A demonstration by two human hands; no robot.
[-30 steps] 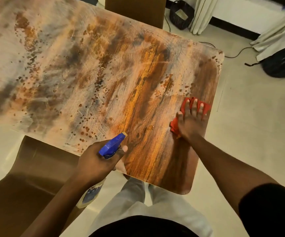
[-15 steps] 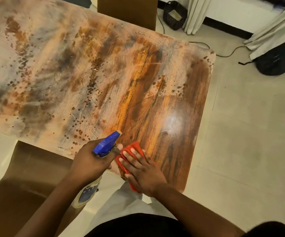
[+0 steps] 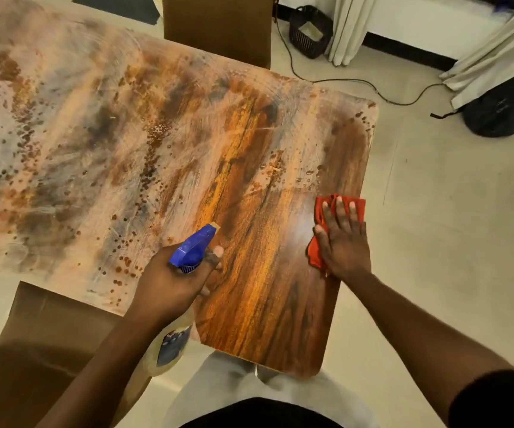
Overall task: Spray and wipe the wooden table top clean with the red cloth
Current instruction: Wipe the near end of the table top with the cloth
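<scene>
A: Where are we finding the red cloth (image 3: 359, 208)?

B: Lower right of the frame, lying bunched on the worktop (image 3: 265, 304) near its right edge. The right hand (image 3: 343, 245) is pressing it down, fingers straight and spread, palm covering most of it. Red is showing past the fingertips and beside the thumb.

A: And the left hand (image 3: 169, 285)?

B: Lower centre, wrapping its fingers round the neck of the spray bottle (image 3: 195, 245). The blue nozzle is pointing up-frame over the wood. The two hands are sitting well apart.

A: How are we expecting the cloth to handle?

B: We are judging it soft, light and limp, possibly damp. It is crumpling under the palm rather than holding a shape, so we are reckoning it will ruck up or slip out under fingertip pressure alone. Flat-palm pressure over its middle is looking like the right hold; a pinch at one corner would only drag it.

A: The surface?

B: Glossy and dark around the cloth, so we are guessing slick there. Upper left is showing a pale film (image 3: 64, 88), and droplets (image 3: 153, 168) are dotting the centre; we are expecting more drag there.

A: The bottle?

B: Rigid plastic by the look of it, and we are not seeing the fill level. The neck under the trigger is serving as the grip.
</scene>
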